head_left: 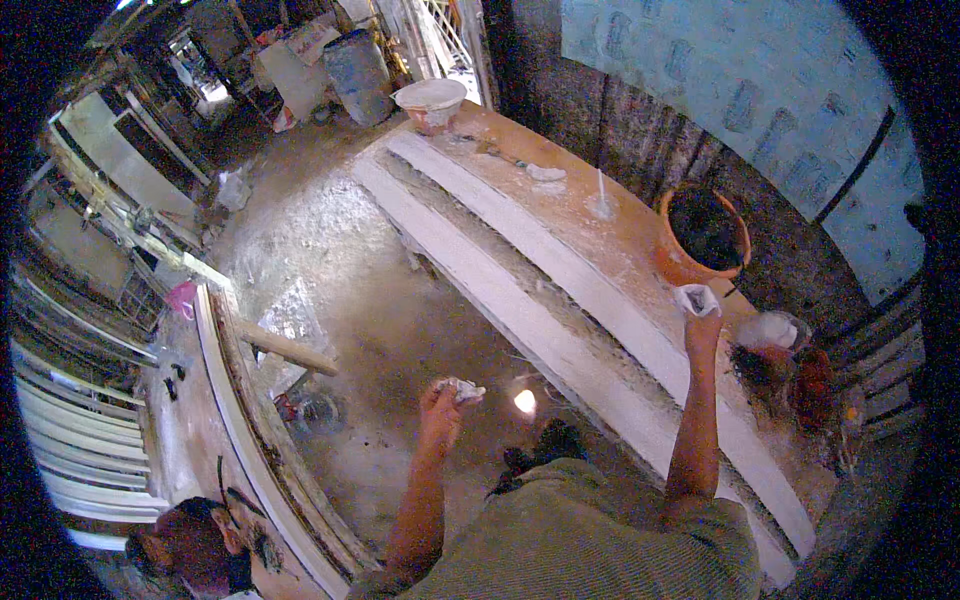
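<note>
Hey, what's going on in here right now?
A person stands beside a long workbench carrying two long white moulded strips laid side by side. Their right hand is raised over the strips, holding a small lump of white material; their left hand holds another white lump out over the floor. An orange bucket and a white bowl sit on the bench, which is dusted with white powder. Another person is at a curved white strip at lower left.

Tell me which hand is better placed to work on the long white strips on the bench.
Probably the right. The right hand, holding something small and white, is raised directly over the white strips on the bench. The left hand, holding a white lump, hangs over the floor, clear of the bench.
</note>
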The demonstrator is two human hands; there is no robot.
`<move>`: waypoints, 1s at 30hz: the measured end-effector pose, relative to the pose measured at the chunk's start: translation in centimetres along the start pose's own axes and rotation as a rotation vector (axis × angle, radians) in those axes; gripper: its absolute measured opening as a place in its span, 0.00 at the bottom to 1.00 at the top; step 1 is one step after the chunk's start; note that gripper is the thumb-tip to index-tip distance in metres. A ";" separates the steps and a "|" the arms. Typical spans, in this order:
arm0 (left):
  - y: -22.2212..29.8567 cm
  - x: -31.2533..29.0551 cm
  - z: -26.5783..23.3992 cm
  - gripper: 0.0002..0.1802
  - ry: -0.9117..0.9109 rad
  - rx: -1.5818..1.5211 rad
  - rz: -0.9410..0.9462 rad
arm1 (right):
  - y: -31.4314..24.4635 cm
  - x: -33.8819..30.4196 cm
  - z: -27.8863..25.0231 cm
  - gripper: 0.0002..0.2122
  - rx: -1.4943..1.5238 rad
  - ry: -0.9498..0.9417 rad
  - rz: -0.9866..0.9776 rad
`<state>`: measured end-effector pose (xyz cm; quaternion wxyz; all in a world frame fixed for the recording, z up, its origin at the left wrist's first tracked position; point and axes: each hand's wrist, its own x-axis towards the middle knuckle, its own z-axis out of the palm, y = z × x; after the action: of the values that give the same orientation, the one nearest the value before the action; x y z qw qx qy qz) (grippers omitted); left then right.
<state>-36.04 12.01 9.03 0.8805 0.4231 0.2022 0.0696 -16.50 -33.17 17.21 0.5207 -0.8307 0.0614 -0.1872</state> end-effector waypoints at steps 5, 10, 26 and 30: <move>3.9 4.5 -3.6 0.10 0.021 0.140 0.025 | -0.8 0.8 9.4 0.10 -0.012 -0.105 0.038; 8.7 12.0 -7.8 0.11 0.144 0.140 -0.034 | 1.5 3.9 22.4 0.13 0.103 -0.143 0.154; 37.0 47.6 -12.7 0.15 0.272 0.597 0.041 | -12.6 24.5 70.6 0.20 -0.246 -0.281 0.020; 38.5 56.0 -13.6 0.16 0.259 0.544 -0.009 | -15.0 26.2 78.7 0.19 -0.439 -0.406 -0.075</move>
<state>11.04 62.56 14.57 0.7021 0.6300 0.3260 0.0623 35.78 32.04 6.50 0.3231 -0.9455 -0.0359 -0.0186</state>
